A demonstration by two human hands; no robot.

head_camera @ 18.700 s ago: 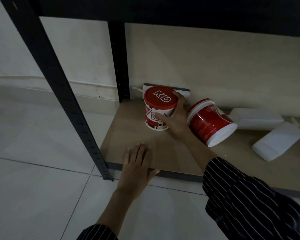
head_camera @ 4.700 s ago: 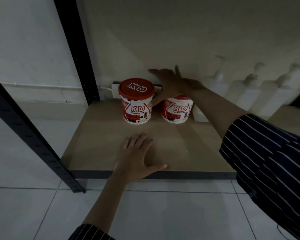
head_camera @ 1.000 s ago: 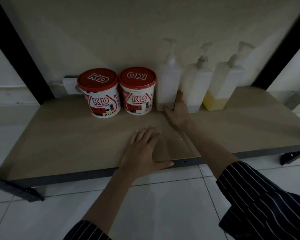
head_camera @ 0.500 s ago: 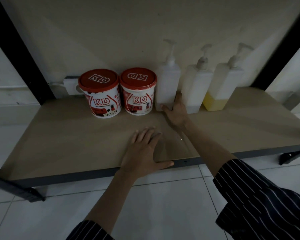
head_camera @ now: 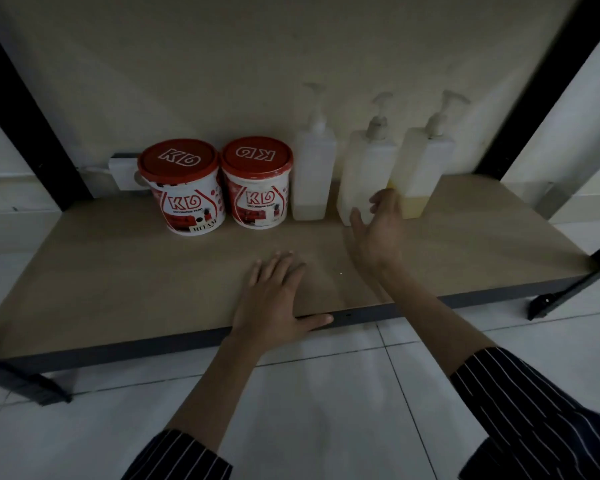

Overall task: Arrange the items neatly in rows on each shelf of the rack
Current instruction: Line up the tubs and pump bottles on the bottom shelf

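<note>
Two red-lidded white paint tubs, one on the left (head_camera: 184, 188) and one on the right (head_camera: 257, 183), stand upright side by side at the back of the wooden bottom shelf (head_camera: 125, 271). Right of them three white pump bottles stand in a row: the first (head_camera: 312, 168), the middle one (head_camera: 364, 168), and a third (head_camera: 423, 168) with yellow liquid at its base. My right hand (head_camera: 378, 230) hovers with relaxed fingers just in front of the middle bottle, holding nothing. My left hand (head_camera: 274, 296) lies flat on the shelf near its front edge.
A white power strip (head_camera: 125, 173) lies behind the left tub against the wall. Black rack posts rise at the left (head_camera: 32, 126) and right (head_camera: 548, 91). The shelf's grey front rim (head_camera: 118, 348) sits low over white floor tiles (head_camera: 326, 410).
My right hand has lifted off the shelf between the first two bottles and shifted right, in front of the middle bottle. The left hand and all items stay put.
</note>
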